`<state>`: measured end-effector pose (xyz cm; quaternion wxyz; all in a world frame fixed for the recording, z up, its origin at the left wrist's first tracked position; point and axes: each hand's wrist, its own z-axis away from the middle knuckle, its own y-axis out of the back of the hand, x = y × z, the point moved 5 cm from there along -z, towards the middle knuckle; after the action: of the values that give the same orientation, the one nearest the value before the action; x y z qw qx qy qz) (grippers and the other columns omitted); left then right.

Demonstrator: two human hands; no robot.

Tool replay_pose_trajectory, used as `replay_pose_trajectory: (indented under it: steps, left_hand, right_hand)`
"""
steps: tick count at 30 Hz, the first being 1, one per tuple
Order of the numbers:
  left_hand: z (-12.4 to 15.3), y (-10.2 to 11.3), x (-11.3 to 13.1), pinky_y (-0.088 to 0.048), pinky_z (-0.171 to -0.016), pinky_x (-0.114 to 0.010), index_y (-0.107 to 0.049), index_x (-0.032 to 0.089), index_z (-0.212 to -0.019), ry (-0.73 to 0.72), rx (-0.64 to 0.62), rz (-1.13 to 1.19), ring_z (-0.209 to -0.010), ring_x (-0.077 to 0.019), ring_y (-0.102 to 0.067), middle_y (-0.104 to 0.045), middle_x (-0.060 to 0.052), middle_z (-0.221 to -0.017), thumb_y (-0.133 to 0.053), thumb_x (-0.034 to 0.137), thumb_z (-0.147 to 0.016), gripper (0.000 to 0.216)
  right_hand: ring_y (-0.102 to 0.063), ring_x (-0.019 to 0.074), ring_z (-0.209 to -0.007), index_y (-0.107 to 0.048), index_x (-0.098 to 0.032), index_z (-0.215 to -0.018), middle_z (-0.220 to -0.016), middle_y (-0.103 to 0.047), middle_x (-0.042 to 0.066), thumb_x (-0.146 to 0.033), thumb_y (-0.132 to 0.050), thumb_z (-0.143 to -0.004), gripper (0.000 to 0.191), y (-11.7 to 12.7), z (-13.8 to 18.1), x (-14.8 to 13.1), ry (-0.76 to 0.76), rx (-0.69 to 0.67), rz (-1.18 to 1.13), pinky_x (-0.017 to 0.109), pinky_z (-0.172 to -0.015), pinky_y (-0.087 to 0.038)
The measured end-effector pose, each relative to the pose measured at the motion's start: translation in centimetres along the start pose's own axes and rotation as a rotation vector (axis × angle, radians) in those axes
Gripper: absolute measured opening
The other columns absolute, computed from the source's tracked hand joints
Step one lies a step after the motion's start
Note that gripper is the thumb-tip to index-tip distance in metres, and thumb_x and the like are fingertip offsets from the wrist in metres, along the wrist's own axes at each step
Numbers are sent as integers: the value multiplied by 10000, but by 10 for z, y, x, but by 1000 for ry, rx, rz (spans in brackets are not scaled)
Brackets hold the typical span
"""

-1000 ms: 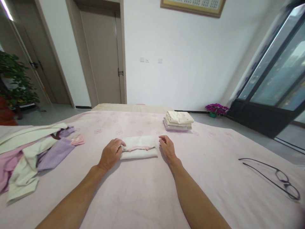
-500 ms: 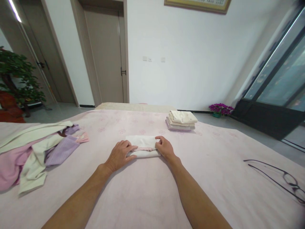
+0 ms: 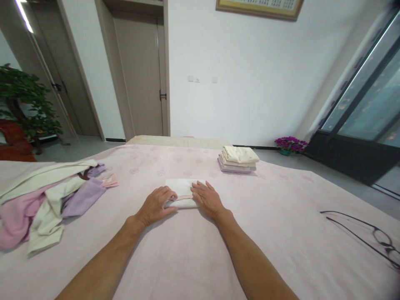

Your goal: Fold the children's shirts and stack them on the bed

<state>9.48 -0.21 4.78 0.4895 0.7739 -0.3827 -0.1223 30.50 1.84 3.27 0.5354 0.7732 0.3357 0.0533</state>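
Observation:
A small folded white cloth with a pink edge [image 3: 181, 188] lies in the middle of a pink bedspread [image 3: 193, 258]. My left hand [image 3: 156, 204] rests on its left end, fingers laid over the cloth. My right hand [image 3: 206, 199] lies flat on its right half, fingers stretched out and pressing down. Both forearms reach in from the bottom of the view. Only the top and the middle strip of the cloth show between the hands.
A neat stack of folded cream and lilac cloths [image 3: 238, 159] sits farther back to the right. A loose heap of pink, cream and lilac garments [image 3: 46, 196] lies at the left. Eyeglasses [image 3: 371, 235] lie at the right edge. Doors, a plant and a glass door surround the bed.
My right hand has slid left over the cloth, folding its right end inward, so the cloth is now shorter. My left hand has stayed on the left end.

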Motion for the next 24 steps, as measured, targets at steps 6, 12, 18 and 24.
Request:
replay_pose_trajectory:
  steps: [6,12,18,24]
  left_hand:
    - [-12,12,-7,-458,-856,-340,-644,210,-925,129,165,-28,-879,-191,-619,-685,-37,-905,-347,344,-1012,337]
    - [-50,-4,-8,-340,-1110,-424,-551,182,-1307,161,198,-130,-1323,-246,-454,-565,-94,-1375,-365,362,-1001,401]
    - [-52,-56,-12,-261,-1143,-496,-435,218,-1446,140,-145,-250,-1434,-303,-292,-375,-103,-1538,-383,450,-988,516]
    - [-37,-61,-14,-241,-1140,-524,-407,236,-1468,151,-172,-222,-1437,-317,-279,-361,-100,-1546,-355,477,-992,536]
  right_hand:
    - [-622,169,-1115,-724,-247,-867,-1067,-736,24,-286,-399,-1002,354,10,-1,4,-34,122,6,390,-1123,-292]
    - [-420,211,-1355,-620,-199,-1254,-1392,-555,86,-311,-445,-975,348,16,-4,-9,61,244,87,427,-1167,-228]
    - [-303,228,-1429,-455,-178,-1436,-1497,-430,82,-418,-364,-1006,501,-5,-1,-2,8,15,178,451,-1189,-155]
    - [-274,224,-1442,-450,-188,-1442,-1518,-393,78,-409,-336,-1012,497,-6,1,0,-48,-17,143,451,-1188,-141]
